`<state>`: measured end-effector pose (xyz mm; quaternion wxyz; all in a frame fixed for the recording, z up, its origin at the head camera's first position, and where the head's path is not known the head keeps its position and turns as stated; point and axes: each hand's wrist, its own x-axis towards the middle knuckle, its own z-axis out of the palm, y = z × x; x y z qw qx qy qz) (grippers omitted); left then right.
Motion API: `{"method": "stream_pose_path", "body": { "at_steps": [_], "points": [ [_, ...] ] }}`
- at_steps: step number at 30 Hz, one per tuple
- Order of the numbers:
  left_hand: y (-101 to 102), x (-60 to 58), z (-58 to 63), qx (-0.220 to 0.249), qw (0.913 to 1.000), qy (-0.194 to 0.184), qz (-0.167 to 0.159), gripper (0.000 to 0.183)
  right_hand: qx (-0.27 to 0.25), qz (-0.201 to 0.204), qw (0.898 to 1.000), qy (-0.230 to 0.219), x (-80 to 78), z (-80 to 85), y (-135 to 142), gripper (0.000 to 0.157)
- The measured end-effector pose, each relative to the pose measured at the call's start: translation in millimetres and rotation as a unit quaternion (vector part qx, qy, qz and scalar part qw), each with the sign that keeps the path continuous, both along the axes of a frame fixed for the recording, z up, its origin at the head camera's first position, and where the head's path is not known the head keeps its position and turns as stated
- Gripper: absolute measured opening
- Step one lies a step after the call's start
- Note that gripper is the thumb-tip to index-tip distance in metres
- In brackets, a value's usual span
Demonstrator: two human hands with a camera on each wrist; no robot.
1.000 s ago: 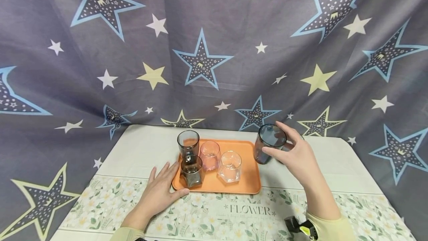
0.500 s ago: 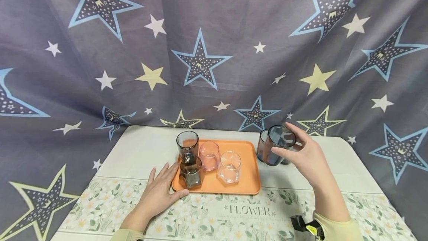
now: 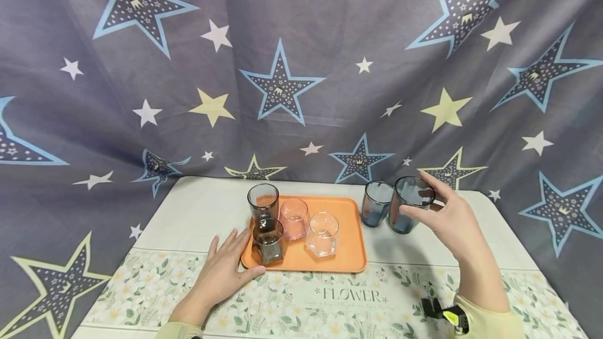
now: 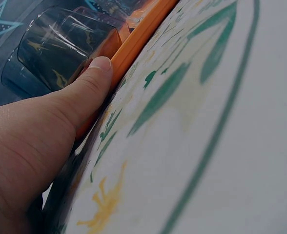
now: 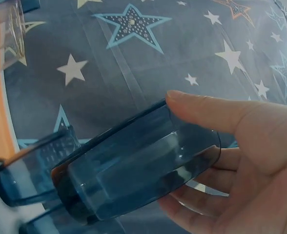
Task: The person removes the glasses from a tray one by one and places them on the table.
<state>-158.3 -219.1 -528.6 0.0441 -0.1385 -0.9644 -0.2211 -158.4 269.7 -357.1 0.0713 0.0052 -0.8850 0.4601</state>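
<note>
My right hand (image 3: 447, 218) grips a tall blue glass (image 3: 406, 217) near its rim, thumb on one side and fingers on the other. Whether its base touches the table cannot be told. Just left of it stands a second blue glass (image 3: 376, 205). My left hand (image 3: 223, 271) rests at the left end of an orange tray (image 3: 350, 224), its thumb (image 4: 92, 80) against the front edge. On the tray are a tall grey glass (image 3: 264, 204), a short dark glass (image 3: 269, 245), a pink glass (image 3: 294, 221) and a clear glass (image 3: 322, 237) with an angular base.
The white table (image 3: 212, 200) has a floral strip (image 3: 282, 302) along its front, lettered FLOWER. A grey curtain (image 3: 330, 30) with stars hangs behind it. In the right wrist view, another blue edge (image 5: 36, 225) shows below the held glass.
My right hand has moved right with the blue glass, away from the tray, and the second blue glass behind it has come into full view. My left hand has stayed at the tray.
</note>
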Motion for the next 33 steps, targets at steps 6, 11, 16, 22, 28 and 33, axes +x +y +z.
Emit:
{"method": "stream_pose_path", "body": {
  "at_steps": [6, 11, 16, 22, 28, 33],
  "points": [
    [0, -1.1, -0.7, 0.002, 1.0000, -0.002, 0.001, 0.112, 0.028, -0.013, 1.000, -0.005, -2.3, -1.6, 10, 0.102],
    [0, -2.2, -1.8, -0.001, 1.0000, -0.001, 0.000, 0.112, 0.036, -0.026, 0.999, -0.007, -2.6, -3.2, 21, 0.102],
    [0, -2.3, -2.0, -0.002, 1.0000, 0.005, -0.001, 0.111, 0.041, -0.030, 0.999, -0.014, -2.3, -3.6, 33, 0.103],
    [0, -2.1, -2.1, -0.004, 1.0000, 0.006, -0.001, 0.111, 0.036, -0.041, 0.998, -0.030, -0.7, -2.9, 46, 0.104],
    [-1, -3.3, -2.8, -0.006, 1.0000, 0.003, -0.002, 0.112, 0.050, -0.073, 0.996, -0.030, -0.5, -4.2, 55, 0.103],
    [0, -3.5, -2.2, -0.007, 1.0000, 0.003, -0.002, 0.112, 0.040, -0.091, 0.995, -0.033, -5.1, -11.6, 58, 0.103]
  ]
}}
